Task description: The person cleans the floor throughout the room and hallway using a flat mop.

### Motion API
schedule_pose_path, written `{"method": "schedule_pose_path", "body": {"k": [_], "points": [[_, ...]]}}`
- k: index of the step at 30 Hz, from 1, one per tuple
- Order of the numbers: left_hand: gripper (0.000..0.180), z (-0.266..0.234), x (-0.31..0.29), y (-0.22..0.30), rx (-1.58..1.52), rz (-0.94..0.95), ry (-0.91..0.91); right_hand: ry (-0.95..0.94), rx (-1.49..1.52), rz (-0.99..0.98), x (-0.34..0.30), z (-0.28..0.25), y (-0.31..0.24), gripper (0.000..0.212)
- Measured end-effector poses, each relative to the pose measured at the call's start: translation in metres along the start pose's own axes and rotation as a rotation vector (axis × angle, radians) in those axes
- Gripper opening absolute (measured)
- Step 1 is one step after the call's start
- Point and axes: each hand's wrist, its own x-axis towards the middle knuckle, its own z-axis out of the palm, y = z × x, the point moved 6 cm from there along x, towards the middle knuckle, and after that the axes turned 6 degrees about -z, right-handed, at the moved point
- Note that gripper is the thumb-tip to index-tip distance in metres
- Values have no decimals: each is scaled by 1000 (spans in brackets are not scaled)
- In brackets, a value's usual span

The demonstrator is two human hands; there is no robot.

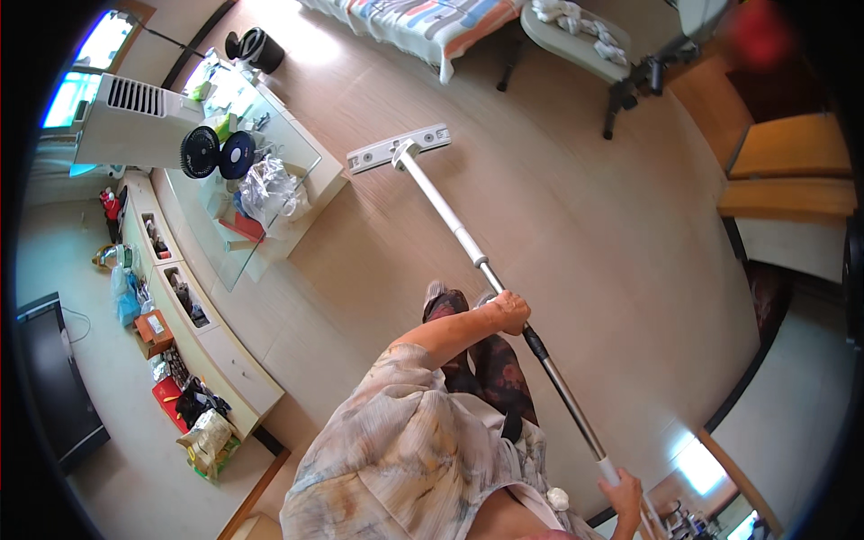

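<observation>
Your left hand (508, 312) is closed around the mop (536, 343) at mid-pole; your right hand (623, 497) grips it nearer the top. The head (399, 149) appears flat on the floor (621, 243), just beside the worktop (297, 148). Keep it flat, press evenly, steer with the lower hand and clear the worktop's corner. Counted: 2 hands, 1 mop, 1 worktop, 1 bin (261, 51), 1 bed (423, 22).

One wide view, looking down from head height
It faces the floor (630, 270). The shirt (387, 441) is close, near six o'clock; the bed (423, 25) is far, at twelve. The mop (459, 238) runs from near, at five, to farther off, near twelve.
</observation>
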Motion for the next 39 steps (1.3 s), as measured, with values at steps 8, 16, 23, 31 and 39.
{"method": "schedule_pose_path", "body": {"k": [8, 16, 23, 31, 39], "points": [[18, -89, 33, -152, 7, 4, 87, -245, 187, 58, 81, -39, -92, 35], [18, -204, 32, -357, 0, -146, 27, -148, 22, -124, 205, -121, -305, 44], [10, -290, 36, -650, 160, -431, 349, -79, 50, -276, 351, -173, -572, 44], [21, -366, 13, -769, 167, -740, 402, -164, 199, -384, 431, -156, -734, 44], [34, -345, 8, -730, -106, -747, 666, -255, 236, -292, 391, -162, -667, 41]]}}
